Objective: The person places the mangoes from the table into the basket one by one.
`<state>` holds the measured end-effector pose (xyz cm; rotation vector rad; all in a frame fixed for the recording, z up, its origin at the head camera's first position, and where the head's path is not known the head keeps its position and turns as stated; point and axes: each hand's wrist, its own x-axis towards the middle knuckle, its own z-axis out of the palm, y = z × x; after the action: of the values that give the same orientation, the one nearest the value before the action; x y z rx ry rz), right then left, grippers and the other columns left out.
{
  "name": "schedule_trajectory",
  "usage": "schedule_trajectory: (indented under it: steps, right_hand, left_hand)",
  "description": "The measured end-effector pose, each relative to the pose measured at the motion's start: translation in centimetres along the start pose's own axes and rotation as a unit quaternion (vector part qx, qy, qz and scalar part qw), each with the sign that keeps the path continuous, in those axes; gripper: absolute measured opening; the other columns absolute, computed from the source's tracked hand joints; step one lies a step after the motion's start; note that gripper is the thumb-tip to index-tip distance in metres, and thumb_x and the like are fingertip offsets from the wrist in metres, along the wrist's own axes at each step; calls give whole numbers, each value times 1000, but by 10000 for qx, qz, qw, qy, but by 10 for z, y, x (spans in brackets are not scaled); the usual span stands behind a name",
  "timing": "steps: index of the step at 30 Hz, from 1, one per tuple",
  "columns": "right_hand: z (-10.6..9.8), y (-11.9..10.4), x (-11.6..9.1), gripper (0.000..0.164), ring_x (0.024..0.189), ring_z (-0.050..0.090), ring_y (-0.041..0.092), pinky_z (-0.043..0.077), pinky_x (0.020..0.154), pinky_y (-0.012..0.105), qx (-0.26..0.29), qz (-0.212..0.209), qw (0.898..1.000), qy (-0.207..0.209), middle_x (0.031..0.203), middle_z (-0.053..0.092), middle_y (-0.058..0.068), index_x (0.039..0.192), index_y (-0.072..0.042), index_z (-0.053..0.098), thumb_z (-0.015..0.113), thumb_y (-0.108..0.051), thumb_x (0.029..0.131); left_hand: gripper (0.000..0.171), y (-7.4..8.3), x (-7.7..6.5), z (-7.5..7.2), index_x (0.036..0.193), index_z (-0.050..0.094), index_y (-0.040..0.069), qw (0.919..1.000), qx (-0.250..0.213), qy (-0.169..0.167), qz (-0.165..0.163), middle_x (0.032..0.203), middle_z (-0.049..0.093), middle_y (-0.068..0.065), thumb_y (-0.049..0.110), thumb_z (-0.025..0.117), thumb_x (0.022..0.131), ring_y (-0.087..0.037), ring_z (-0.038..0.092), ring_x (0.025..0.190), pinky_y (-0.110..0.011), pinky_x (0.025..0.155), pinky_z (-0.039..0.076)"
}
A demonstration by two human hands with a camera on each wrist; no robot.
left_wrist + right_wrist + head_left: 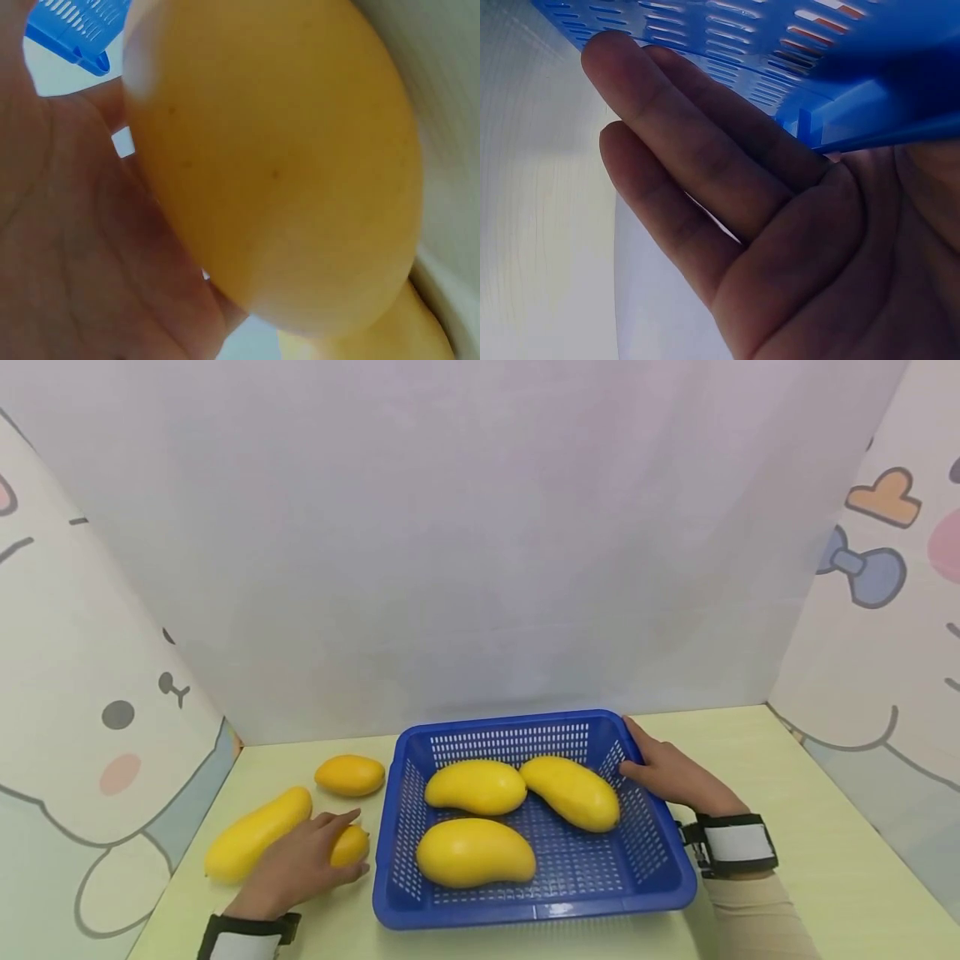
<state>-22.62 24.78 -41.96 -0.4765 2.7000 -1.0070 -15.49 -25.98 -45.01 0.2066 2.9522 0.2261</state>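
My left hand (300,864) is around a small yellow-orange mango (349,846), with thumb and fingers on either side of it. In the left wrist view that mango (277,165) fills the middle, close against the palm. On the right, my right hand (671,774) grips the side rim of a blue plastic basket (532,910), thumb over the inner side. The right wrist view shows its fingers (697,161) along the basket's slotted outer wall. Inside the basket lie three large yellow mangoes: one at back left (476,787), one at right (573,793), one at front left (475,853).
A long yellow mango (258,835) lies left of my left hand. Behind the held one, a small orange mango (350,775) rests beside the basket's left wall. The pale table (795,827) is bounded by a white back wall (480,568) and cartoon-printed side panels.
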Motion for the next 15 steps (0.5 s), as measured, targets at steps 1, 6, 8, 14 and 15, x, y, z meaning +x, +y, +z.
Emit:
schedule_trajectory:
  steps: [1,6,8,14,15]
  right_hand:
    - [0,0,0,79,71,56,18,50,59,30,8,-4,10000,-1,135,34,38,147,0,-5,49,-23,94]
    - [0,0,0,79,72,56,18,50,60,30,11,-50,10000,12,135,33,37,147,0,-5,49,-23,94]
    - [0,0,0,79,71,57,18,51,59,30,31,-58,10000,16,134,34,37,147,0,-5,49,-23,94]
    - [0,1,0,79,71,57,18,51,58,30,42,-37,10000,26,134,35,37,147,-1,-4,49,-23,94]
    - [1,1,0,79,71,57,18,51,58,30,41,-28,10000,22,134,35,38,147,-1,-5,49,-23,94]
  left_hand:
    - [88,0,0,1,133,51,23,10000,4,-4,19,121,57,-6,79,56,65,-26,54,103,-53,86,46]
    - [89,-1,2,4,133,51,25,10000,-19,-44,-5,121,57,-6,78,59,62,-27,54,104,-53,86,46]
    - [90,-2,2,6,133,50,25,10000,-23,-79,-41,121,57,-6,77,61,61,-27,54,103,-54,86,46]
    - [90,-3,4,10,135,48,26,9999,-49,-124,-71,120,57,-5,68,71,59,-26,54,102,-54,86,46]
    - [88,-4,4,10,135,48,26,9999,-65,-109,-46,120,57,-5,65,72,60,-26,54,103,-54,86,46]
